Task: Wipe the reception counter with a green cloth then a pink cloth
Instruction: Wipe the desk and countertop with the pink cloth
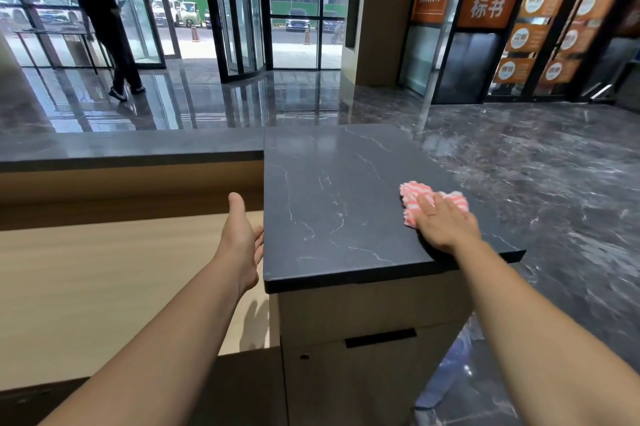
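Observation:
The reception counter point(332, 204) is a dark marble slab with pale veins on a tan cabinet. A pink and white striped cloth point(414, 195) lies near the slab's right edge. My right hand point(445, 223) rests flat on the cloth, fingers together, pressing it onto the marble. My left hand point(242, 235) hovers just left of the slab's left edge, above the lower wooden desk, fingers extended and holding nothing. No green cloth is in view.
A light wooden desk point(104, 287) lies lower on the left, behind a raised dark ledge point(131, 148). A drawer handle slot point(381, 337) is in the cabinet front. A person in black point(110, 30) stands far back by the glass doors.

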